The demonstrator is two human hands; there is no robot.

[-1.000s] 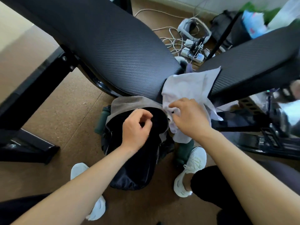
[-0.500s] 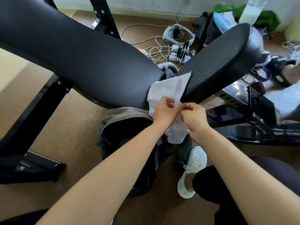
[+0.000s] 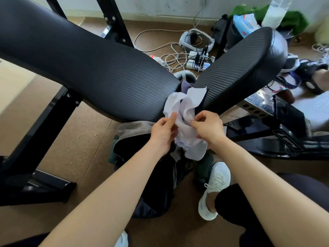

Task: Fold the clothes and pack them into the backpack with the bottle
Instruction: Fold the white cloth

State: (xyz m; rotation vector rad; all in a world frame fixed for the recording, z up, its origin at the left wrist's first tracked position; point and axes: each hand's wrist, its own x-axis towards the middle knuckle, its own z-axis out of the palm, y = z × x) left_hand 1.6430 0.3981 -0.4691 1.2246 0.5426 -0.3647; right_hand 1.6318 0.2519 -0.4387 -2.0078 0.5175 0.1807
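A crumpled white garment [image 3: 188,107] hangs off the gap between the two black bench pads. My left hand [image 3: 162,134] pinches its left edge and my right hand [image 3: 208,127] pinches its right side, both just above the open black backpack [image 3: 154,189] on the floor. A grey garment [image 3: 131,130] lies at the backpack's mouth. A dark green bottle [image 3: 203,168] stands to the right of the backpack, beside my white shoe. A purple cloth [image 3: 185,86] peeks from the gap behind the white garment.
The long black bench pad [image 3: 85,65] and the shorter pad [image 3: 236,72] cross above the backpack. The bench's black frame [image 3: 267,136] runs along the floor at right, its legs at left. Cables, a power strip [image 3: 197,64] and bags clutter the floor behind.
My left hand left the backpack's opening and joined the right hand on the white garment. The garment has bunched up from a flat spread into a crumpled shape.
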